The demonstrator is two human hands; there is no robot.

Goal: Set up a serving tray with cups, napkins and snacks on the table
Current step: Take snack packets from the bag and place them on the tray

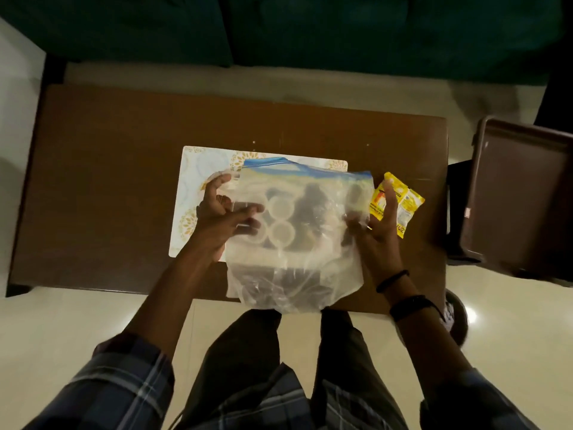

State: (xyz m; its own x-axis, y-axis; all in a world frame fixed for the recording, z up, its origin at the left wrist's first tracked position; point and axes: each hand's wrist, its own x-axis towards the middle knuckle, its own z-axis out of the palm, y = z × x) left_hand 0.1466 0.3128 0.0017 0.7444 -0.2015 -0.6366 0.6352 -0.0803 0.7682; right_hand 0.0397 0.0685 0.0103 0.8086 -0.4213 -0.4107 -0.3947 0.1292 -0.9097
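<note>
- A clear bag (294, 231) with a blue zip strip along its top is held up over the near edge of the table (108, 169), covering the right part of the tray (192, 169).
- Through the plastic, round white cup (280, 232) rims show, at least two side by side; dark shapes lie beside and below them, too blurred to name.
- Left hand (223, 218) grips the bag's left side, fingers curled onto the plastic, thumb raised behind.
- Right hand (376, 231) is at the bag's right side; some fingers pinch the plastic edge while others are spread and lifted. Two dark bands sit on that wrist.
- The tray, pale with gold floral prints, lies flat near the middle of the table; what is on it behind the bag cannot be seen.
- Yellow snack packets (400, 203) lie on the table toward its right edge, just beyond the right hand's fingertips.
- A dark brown chair (521, 193) stands off the table's right edge.
- Plaid sleeves and dark trousers fill the lower view.
</note>
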